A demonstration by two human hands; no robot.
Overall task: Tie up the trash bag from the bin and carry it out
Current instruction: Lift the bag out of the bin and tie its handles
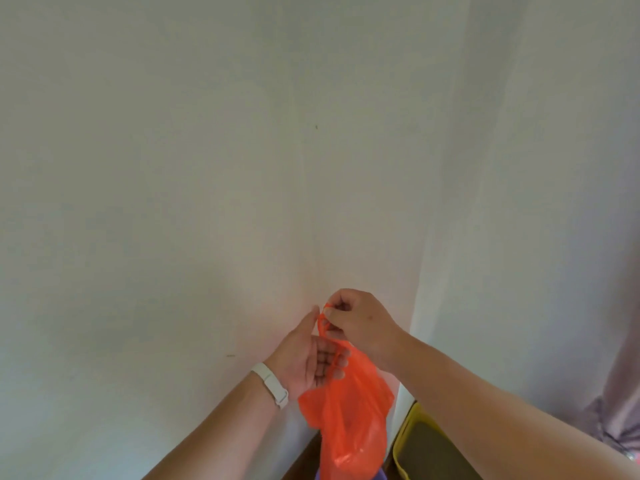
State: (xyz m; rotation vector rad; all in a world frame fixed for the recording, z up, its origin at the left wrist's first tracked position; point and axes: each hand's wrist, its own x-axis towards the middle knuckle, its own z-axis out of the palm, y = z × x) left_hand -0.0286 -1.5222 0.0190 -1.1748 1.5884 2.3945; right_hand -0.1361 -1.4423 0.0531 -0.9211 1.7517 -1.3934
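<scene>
An orange plastic trash bag [349, 424] hangs in the air in front of a white wall corner, low in the middle of the head view. My right hand [356, 322] pinches the bag's twisted handles at the top. My left hand [311, 355], with a white band on the wrist, sits just left of the bag's neck, palm turned toward me, fingers curled around the neck. A sliver of a purple bin [377, 475] shows right under the bag at the bottom edge.
A yellow-rimmed container [412, 431] with a dark inside stands on the floor to the right of the bag. A greyish-purple curtain [609, 410] hangs at the far right. White walls [173, 168] meet in a corner straight ahead.
</scene>
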